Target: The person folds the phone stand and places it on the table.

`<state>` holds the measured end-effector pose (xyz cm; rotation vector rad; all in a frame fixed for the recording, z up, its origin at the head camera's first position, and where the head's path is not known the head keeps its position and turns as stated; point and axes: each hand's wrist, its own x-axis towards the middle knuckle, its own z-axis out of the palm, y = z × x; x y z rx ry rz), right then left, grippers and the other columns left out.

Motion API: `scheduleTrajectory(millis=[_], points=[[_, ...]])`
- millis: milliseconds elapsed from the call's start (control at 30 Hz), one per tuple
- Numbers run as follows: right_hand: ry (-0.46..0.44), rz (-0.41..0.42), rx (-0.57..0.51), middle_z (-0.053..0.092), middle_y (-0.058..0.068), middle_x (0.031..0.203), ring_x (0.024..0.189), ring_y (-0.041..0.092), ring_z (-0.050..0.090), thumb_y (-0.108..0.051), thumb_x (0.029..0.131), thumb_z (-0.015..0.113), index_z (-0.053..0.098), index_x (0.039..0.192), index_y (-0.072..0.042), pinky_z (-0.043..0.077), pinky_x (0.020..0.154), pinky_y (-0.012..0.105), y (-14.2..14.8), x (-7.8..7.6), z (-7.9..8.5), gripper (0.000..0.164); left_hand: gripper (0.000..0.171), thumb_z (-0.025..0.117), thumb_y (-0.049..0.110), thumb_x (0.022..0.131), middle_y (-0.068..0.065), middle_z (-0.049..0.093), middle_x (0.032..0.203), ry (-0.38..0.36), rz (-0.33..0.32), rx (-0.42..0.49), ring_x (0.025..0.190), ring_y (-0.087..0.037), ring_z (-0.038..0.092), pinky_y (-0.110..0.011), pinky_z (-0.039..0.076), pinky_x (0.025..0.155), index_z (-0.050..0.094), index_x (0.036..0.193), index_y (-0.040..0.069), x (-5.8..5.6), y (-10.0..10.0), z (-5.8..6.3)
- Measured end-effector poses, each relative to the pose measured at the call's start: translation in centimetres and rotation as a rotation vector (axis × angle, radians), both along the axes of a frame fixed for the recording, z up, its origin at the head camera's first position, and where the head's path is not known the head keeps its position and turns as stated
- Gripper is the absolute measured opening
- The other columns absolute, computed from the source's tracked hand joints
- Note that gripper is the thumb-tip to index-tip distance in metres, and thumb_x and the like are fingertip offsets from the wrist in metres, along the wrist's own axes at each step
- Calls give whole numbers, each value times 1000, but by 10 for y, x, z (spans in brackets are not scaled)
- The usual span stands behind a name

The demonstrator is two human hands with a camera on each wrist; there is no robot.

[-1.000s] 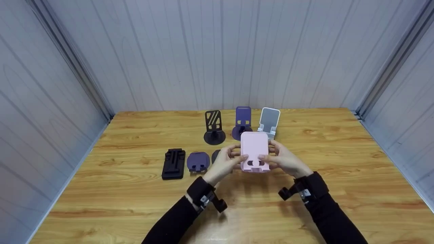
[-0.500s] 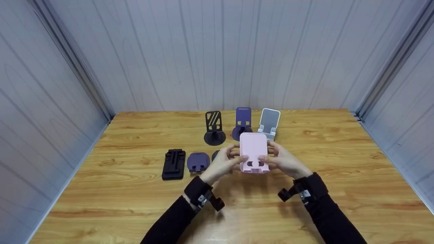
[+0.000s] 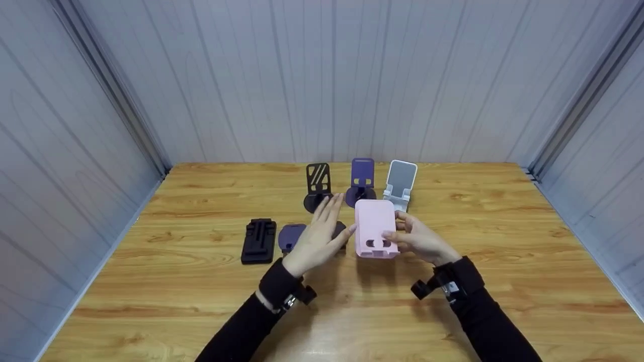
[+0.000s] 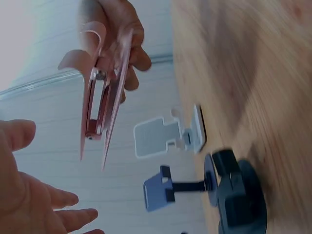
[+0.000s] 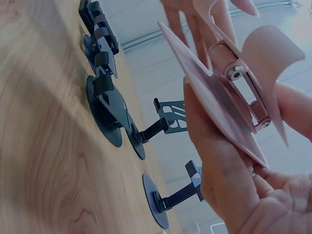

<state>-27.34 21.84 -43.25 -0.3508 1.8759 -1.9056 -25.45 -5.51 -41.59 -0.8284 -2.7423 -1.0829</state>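
Pink phone stand [image 3: 376, 221] is up in the air over the counter [image 3: 503, 236], on my side of the upright purple stand [image 3: 363, 173] and the white stand [image 3: 401, 177]. Fingers of my right hand [image 3: 425, 242] have it pinched by its right side, thumb on the front face, the rest behind. Left hand [image 3: 316, 244] is holding nothing: fingers pretty straight, thumb spread away, just beside the stand, and the left wrist view shows a gap between them.

Best guess, I'm at the one-handed holding step with the left free. Next move, I'd say, calls for a firm right pinch, since that's the only hold on it, and the left staying out of the way of the black slotted stand [image 3: 318, 176] right past its fingertips.

As for how it points: long axis runs away from me, hook end nearest me, plain rounded end toward the back wall [image 3: 282, 75], front face up at my head. Side-on, the two panels sit nearly parallel, with the hinge bolt [image 5: 235, 73] showing between them.
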Motion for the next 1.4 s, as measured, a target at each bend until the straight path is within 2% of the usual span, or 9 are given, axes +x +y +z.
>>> scheduleTrajectory(millis=[133, 267, 567, 767, 933, 1100, 1200, 1300, 1400], points=[[-22, -21, 27, 61, 17, 129, 101, 14, 72, 1, 103, 62, 11, 161, 16, 63, 90, 30, 0, -2, -2, 78, 78, 55, 36, 110, -27, 19, 173, 89, -14, -69, 161, -50, 10, -66, 20, 127, 20, 167, -5, 1, -14, -1], [-35, -30, 59, 63, 17, 125, 99, 13, 72, 0, 102, 64, 9, 162, 15, 64, 90, 31, -1, -5, -6, 82, 78, 57, 33, 110, -28, 16, 174, 111, 8, -133, 160, -51, 8, -69, 21, 126, 21, 166, -5, 4, -30, -4], [44, -37, 207, 73, 8, 108, 90, 8, 72, -2, 101, 65, 16, 158, 20, 63, 84, 26, -1, -20, -16, 78, 78, 55, 34, 111, -26, 8, 175, 45, 87, -229, 161, -48, 4, -65, 8, 130, 16, 167, -4, 9, -72, -12], [5, -44, 171, 69, 4, 101, 87, 8, 71, -1, 103, 63, 31, 150, 21, 64, 81, 25, -9, -29, -22, 61, 77, 55, 32, 111, -31, 11, 173, 25, 129, -248, 161, -50, 6, -66, 6, 130, 18, 165, -9, 14, -97, -11], [-14, -42, 121, 69, 0, 90, 82, 7, 71, 2, 103, 59, 45, 135, 20, 63, 75, 23, -15, -33, -30, 39, 77, 55, 31, 111, -33, 12, 172, 17, 135, -212, 160, -52, 6, -67, 6, 129, 19, 165, -9, 16, -104, -8], [-60, -80, 63, 68, 4, 100, 86, 9, 71, 5, 103, 57, 20, 154, 20, 64, 78, 27, -19, -32, -33, 65, 77, 53, 33, 112, -31, 11, 173, -4, 130, -205, 161, -51, 5, -66, 5, 130, 17, 166, -7, 16, -104, -6], [-37, -82, 120, 69, 5, 99, 80, 7, 69, 4, 104, 57, 4, 163, 13, 62, 72, 24, -19, -30, -31, 80, 76, 53, 33, 112, -31, 12, 173, 0, 128, -206, 161, -50, 6, -66, 5, 130, 18, 166, -8, 16, -104, -6], [25, -71, 227, 70, 4, 93, 72, 5, 65, 1, 106, 58, 6, 165, 12, 57, 62, 19, -20, -30, -29, 79, 76, 53, 32, 111, -31, 13, 173, 5, 131, -205, 161, -50, 6, -65, 6, 130, 19, 165, -8, 16, -105, -5], [68, -84, 303, 71, 10, 98, 73, 5, 64, -3, 106, 59, 11, 164, 11, 56, 61, 19, -22, -30, -28, 76, 76, 53, 32, 112, -30, 12, 173, 5, 129, -210, 161, -49, 5, -65, 6, 130, 19, 165, -8, 16, -106, -4]])
